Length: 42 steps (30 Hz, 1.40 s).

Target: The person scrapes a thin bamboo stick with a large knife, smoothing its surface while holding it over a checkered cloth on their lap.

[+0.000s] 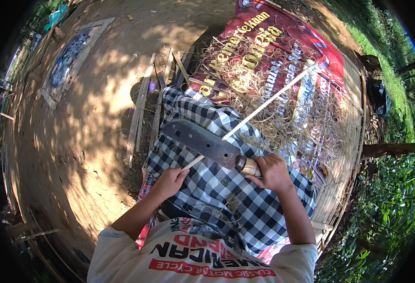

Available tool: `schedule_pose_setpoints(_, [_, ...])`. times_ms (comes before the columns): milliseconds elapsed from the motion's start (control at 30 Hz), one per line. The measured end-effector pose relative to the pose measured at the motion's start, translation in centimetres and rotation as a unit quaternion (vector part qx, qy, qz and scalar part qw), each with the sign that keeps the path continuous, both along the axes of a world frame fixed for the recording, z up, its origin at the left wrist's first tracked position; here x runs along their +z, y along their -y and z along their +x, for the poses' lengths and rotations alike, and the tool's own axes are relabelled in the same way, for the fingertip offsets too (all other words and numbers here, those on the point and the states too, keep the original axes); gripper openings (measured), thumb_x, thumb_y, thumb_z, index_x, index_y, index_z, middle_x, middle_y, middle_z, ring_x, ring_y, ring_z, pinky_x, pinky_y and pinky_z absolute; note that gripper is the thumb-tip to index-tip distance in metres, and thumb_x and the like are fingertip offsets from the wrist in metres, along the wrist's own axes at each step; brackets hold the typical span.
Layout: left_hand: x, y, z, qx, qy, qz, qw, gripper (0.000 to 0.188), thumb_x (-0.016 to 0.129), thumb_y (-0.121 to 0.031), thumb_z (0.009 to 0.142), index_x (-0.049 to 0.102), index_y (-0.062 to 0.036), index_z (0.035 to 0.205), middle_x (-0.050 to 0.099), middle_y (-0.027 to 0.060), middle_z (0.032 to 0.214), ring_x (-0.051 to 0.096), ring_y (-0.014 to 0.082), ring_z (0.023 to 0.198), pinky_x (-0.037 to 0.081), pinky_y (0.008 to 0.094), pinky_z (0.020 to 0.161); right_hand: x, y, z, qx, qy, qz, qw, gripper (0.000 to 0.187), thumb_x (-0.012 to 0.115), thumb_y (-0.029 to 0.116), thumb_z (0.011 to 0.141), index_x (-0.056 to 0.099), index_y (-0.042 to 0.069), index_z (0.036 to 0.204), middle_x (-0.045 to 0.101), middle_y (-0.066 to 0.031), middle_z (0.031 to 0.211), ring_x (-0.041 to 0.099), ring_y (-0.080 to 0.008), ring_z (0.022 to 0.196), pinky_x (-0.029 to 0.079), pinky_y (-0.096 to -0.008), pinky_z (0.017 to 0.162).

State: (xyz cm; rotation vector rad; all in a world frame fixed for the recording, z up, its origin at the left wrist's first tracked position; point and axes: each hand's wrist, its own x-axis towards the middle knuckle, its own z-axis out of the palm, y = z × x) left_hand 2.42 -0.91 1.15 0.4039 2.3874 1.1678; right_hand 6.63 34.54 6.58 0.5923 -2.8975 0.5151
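Note:
A broad dark machete (195, 140) with several small holes in its blade lies across the middle, above my lap. My right hand (274, 172) is wrapped round its short wooden handle (251, 167). In my left hand (170, 181) I grip the near end of a long pale bamboo strip (268, 102). The strip slants up to the far right, and the blade covers part of it; whether the edge touches it I cannot tell. Beneath both, a black-and-white checked cloth (233, 188) is spread over my legs.
Thin curled shavings (283, 118) are heaped on a dark red printed banner (327, 45) ahead, on a bamboo platform (353, 122). Several wooden slats (141, 106) lie left of the cloth. Farther left is a framed pit (70, 59) in bare dirt. Green plants grow at the right.

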Motion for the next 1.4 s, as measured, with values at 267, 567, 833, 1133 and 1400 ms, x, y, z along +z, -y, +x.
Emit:
schedule_pose_setpoints(267, [0.9, -0.3, -0.5, -0.003, 0.023, 0.004, 1.0, 0.037, 0.056, -0.028, 0.099, 0.058, 0.0045, 0.081, 0.048, 0.0202, 0.055, 0.038, 0.0301, 0.047, 0.037, 0.0384, 0.048, 1.0, -2.0, -0.5, 0.015, -0.004, 0.035, 0.999, 0.053, 0.069, 0.052, 0.078, 0.059, 0.001, 0.087, 0.057, -0.0098, 0.067, 0.06, -0.0292, 0.064, 0.051, -0.0392, 0.073])
schedule_pose_setpoints(567, [0.6, -0.1, -0.7, -0.011, 0.047, -0.007, 0.999, 0.041, 0.056, -0.031, 0.099, 0.056, 0.0045, 0.079, 0.045, 0.0183, 0.054, 0.034, 0.025, 0.048, 0.036, 0.0375, 0.048, 1.8, -3.7, -0.2, 0.007, 0.0, 0.068, 0.998, 0.054, 0.068, 0.054, 0.079, 0.058, 0.001, 0.084, 0.054, -0.0102, 0.064, 0.059, -0.0298, 0.063, 0.051, -0.0401, 0.075])
schedule_pose_setpoints(833, [-0.2, 0.4, -0.6, -0.003, 0.034, 0.018, 0.999, 0.039, 0.056, -0.031, 0.099, 0.058, 0.0041, 0.081, 0.047, 0.019, 0.055, 0.036, 0.026, 0.049, 0.038, 0.0374, 0.049, 2.0, -7.5, 1.0, -0.056, -0.004, 0.082, 0.995, 0.051, 0.069, 0.053, 0.079, 0.056, 0.003, 0.082, 0.054, -0.0133, 0.063, 0.058, -0.033, 0.064, 0.048, -0.0429, 0.063])
schedule_pose_setpoints(1133, [0.5, -0.4, -0.7, -0.022, 0.005, -0.022, 1.0, 0.036, 0.055, -0.025, 0.099, 0.059, 0.0053, 0.08, 0.052, 0.0213, 0.058, 0.042, 0.0308, 0.049, 0.04, 0.0396, 0.051, 1.9, -13.0, 2.7, -0.339, 0.082, 0.045, 0.936, 0.054, 0.07, 0.046, 0.083, 0.06, -0.003, 0.1, 0.059, -0.0192, 0.063, 0.06, -0.0399, 0.064, 0.047, -0.0484, 0.061])
schedule_pose_setpoints(1400, [0.3, -0.6, 0.1, -0.013, -0.075, -0.084, 0.994, 0.038, 0.055, -0.03, 0.098, 0.059, 0.0022, 0.078, 0.057, 0.0249, 0.06, 0.058, 0.0457, 0.059, 0.044, 0.0495, 0.051, -0.7, -1.6, -1.9, -0.152, 0.064, -0.022, 0.986, 0.06, 0.067, 0.061, 0.08, 0.062, 0.002, 0.087, 0.059, -0.0184, 0.064, 0.061, -0.0381, 0.064, 0.05, -0.0463, 0.063])
